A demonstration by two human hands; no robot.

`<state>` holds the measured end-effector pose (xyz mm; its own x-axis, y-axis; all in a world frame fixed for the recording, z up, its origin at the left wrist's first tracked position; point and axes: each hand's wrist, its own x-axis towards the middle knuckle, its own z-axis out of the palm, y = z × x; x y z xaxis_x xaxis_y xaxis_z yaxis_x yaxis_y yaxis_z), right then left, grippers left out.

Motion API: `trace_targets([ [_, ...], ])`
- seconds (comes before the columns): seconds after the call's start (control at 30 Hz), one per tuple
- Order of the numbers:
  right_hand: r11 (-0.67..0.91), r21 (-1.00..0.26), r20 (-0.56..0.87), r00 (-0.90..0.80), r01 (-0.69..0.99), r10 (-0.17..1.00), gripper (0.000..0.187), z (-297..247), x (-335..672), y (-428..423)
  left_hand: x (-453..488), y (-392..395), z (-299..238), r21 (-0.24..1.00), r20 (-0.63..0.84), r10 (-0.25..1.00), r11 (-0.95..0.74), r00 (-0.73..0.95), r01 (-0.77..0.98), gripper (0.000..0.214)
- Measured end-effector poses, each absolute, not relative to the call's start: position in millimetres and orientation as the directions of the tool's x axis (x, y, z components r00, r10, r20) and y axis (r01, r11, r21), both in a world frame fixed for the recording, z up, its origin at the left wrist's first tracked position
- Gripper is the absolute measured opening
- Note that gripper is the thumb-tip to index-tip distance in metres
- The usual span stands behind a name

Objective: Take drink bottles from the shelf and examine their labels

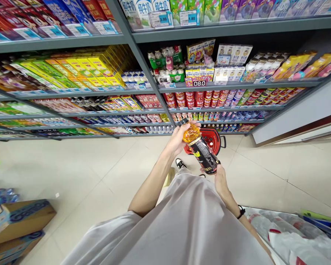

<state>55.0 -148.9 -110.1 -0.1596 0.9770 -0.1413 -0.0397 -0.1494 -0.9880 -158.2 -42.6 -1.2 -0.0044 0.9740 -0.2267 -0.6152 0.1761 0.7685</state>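
Note:
A drink bottle [203,154] with amber liquid, a black label and a dark cap is held tilted between both hands in front of my body. My left hand [178,138] wraps round its neck end, just below the cap. At the other end, my right hand [220,177] grips the base, with the fingers partly hidden behind the bottle. Beneath the bottle a red shopping basket [215,137] with a dark handle stands on the floor, partly covered by the bottle and my left hand. What lies inside the basket is hard to make out.
Grey store shelves [223,31] with cartons, cans and bottles run across the front. Cardboard boxes [24,221] are stacked at lower left. Plastic-wrapped bottle packs [287,232] lie at lower right. A white panel [298,114] stands right of the shelves, and tiled floor [91,173] lies between.

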Motion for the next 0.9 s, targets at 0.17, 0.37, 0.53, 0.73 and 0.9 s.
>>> trace_targets([
  [0.17,-0.046,-0.998,-0.045,-0.041,-0.042,0.998,0.06,-103,56,-147,-159,-41,-2,0.768,-0.253,0.967,0.176,-0.039,-0.616,0.037],
  [0.37,0.06,-0.998,0.061,-0.024,-0.036,0.998,0.06,-98,58,-149,-158,-42,-3,0.755,-0.268,0.961,0.164,-0.071,-0.635,0.033],
  [0.53,0.115,-0.993,0.116,0.037,0.024,0.993,0.066,-92,56,-153,-160,-45,-4,0.741,-0.262,0.964,0.165,-0.053,-0.651,0.032],
  [0.73,0.275,-0.955,0.285,0.083,0.114,0.955,0.074,-87,55,-152,-160,-45,-4,0.714,-0.277,0.96,0.175,-0.044,-0.678,0.033],
  [0.9,0.362,-0.913,0.385,0.104,0.189,0.917,0.074,-84,54,-149,-158,-45,-1,0.716,-0.289,0.956,0.178,-0.054,-0.675,0.032],
])
